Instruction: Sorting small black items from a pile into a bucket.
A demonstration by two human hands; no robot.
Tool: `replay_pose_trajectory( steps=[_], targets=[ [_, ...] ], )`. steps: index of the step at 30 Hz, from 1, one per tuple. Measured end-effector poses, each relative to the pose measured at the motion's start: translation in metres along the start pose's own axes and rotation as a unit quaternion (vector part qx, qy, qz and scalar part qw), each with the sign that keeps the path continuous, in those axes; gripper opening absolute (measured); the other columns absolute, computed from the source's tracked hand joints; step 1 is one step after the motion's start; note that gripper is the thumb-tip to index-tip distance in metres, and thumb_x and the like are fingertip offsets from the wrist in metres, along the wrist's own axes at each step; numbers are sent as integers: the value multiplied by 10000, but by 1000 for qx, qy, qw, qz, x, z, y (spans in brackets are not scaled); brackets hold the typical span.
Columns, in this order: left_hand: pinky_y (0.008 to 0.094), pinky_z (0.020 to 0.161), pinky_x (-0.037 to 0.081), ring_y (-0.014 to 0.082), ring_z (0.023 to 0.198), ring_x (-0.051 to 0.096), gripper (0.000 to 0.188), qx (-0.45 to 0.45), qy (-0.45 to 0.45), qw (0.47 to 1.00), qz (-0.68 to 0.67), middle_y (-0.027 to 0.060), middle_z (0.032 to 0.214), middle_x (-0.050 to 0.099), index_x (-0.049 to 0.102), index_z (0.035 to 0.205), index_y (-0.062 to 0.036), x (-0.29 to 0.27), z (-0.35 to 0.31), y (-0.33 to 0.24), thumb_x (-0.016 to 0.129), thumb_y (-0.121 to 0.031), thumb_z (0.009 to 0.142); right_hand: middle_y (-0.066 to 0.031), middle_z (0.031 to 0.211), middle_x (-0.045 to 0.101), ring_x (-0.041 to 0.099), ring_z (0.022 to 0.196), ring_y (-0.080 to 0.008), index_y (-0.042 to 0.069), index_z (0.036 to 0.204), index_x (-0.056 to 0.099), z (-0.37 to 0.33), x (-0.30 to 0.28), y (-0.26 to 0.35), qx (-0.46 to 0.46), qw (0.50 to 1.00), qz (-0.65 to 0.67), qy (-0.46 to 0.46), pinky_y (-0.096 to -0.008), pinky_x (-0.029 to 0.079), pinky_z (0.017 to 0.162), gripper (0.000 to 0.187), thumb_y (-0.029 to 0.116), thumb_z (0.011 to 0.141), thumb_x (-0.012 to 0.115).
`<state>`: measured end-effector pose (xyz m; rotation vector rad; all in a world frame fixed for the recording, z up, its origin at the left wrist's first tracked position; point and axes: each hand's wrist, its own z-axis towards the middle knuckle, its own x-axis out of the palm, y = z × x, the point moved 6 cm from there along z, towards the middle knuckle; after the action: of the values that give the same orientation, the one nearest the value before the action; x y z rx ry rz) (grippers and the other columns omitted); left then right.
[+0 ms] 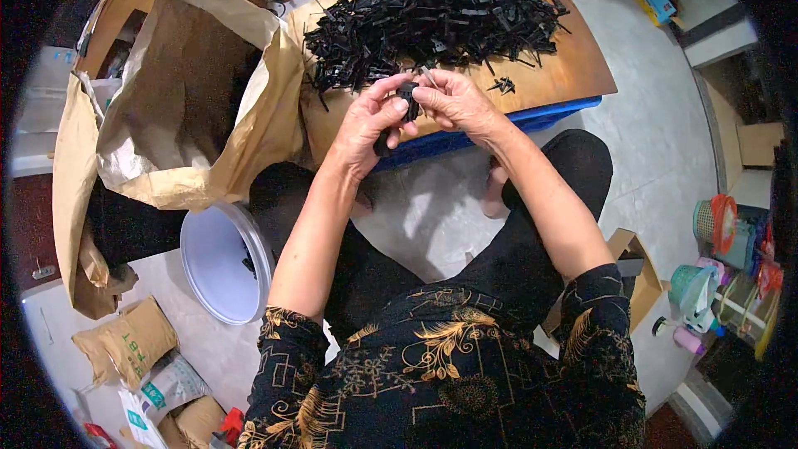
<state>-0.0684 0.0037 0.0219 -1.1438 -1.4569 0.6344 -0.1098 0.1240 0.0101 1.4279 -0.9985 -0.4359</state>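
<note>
My left hand (370,120) is closed round a small black plastic part (407,98), held just off the near edge of the wooden board (582,66). Thumb and fingers of my right hand (461,104) pinch beside that part. A thin, greyish metal-looking strip (428,76) sticks up from the right hand's grip; its kind is too small to tell. Beyond both hands lies a large heap of black plastic parts (432,21), with thin stems poking out. One small cluster of black pieces (503,85) lies apart, to the right of my hands.
A big open brown paper sack (224,175) stands at the left of the board. Below it is a white bucket (187,258) with a few black pieces inside. A blue crate (540,116) supports the board. An open cardboard box (648,287) sits right of my leg; filled sacks (137,341) lie lower left.
</note>
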Motion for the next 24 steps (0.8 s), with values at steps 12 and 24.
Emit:
replay_pose_trajectory(
  steps=[12, 24],
  targets=[
    [182, 451, 374, 81, 590, 545, 364, 18, -32, 972, 231, 56, 833, 570, 379, 1182, -52, 4, -5, -1, 512, -37, 843, 67, 637, 484, 378, 511, -10, 95, 834, 519, -5, 27, 11, 27, 999, -31, 6, -175, 273, 425, 238, 316, 911, 478],
    [187, 407, 357, 79, 541, 533, 231, -3, -63, 972, 228, 34, 701, 516, 384, 1060, -63, -11, 6, 0, 496, -33, 860, 1, 709, 496, 445, 631, -68, 12, 897, 500, 9, 17, -14, -46, 975, -216, 17, -235, 388, 559, 273, 262, 939, 400]
  ],
)
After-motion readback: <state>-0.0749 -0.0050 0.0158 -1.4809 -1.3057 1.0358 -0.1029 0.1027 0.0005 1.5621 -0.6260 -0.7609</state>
